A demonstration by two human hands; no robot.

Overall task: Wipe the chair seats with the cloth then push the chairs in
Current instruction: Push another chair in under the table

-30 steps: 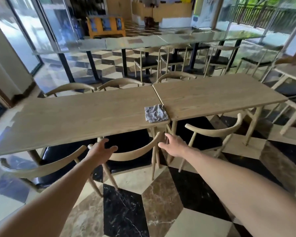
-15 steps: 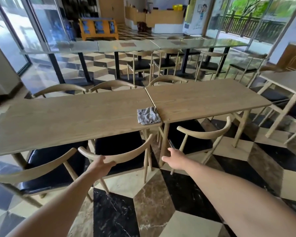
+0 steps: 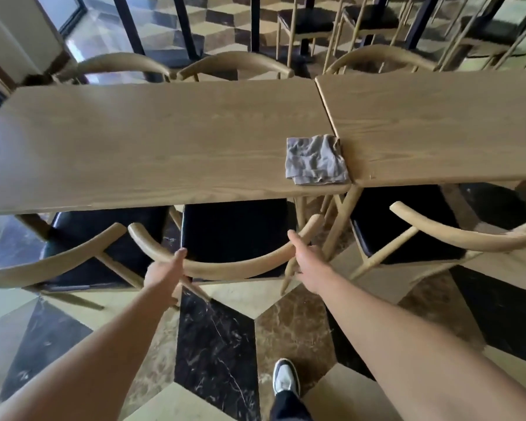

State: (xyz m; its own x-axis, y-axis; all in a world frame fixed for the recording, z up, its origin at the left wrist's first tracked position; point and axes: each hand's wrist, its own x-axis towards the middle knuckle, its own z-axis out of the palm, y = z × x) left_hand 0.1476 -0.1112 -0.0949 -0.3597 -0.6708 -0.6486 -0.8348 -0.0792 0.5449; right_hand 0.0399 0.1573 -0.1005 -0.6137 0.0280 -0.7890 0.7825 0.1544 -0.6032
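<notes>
While both arms reach forward from the bottom of the view, the left hand (image 3: 164, 273) grips the curved wooden backrest of the middle chair (image 3: 234, 235) near its left end, thumb on top and fingers wrapped under the rail. Right hand (image 3: 305, 259): closed around the same backrest toward its right end, thumb pointing up along the rail. Middle chair: black padded seat, front part tucked beneath the table edge, back part exposed between the hands.

Cloth (image 3: 316, 161): grey, crumpled, roughly square; lies on the left table (image 3: 134, 147) at its near right corner, touching the seam where the right table (image 3: 438, 126) butts against it. Neither hand touches it.

Left chair (image 3: 73, 253): same pattern, black seat partly under the left table, just beside the middle chair; backrest tips nearly meet. Right chair (image 3: 422, 232): same pattern, black seat partly under the right table, its backrest angled outward.

Far side of the tables: three curved chair backs (image 3: 237, 62) showing above the tabletop edge. Beyond them, dark-legged tables and further chairs, blurred.

Floor (image 3: 216, 344): marble tiles in black, brown and cream. One shoe (image 3: 284, 379), white and black, at the lower centre.
</notes>
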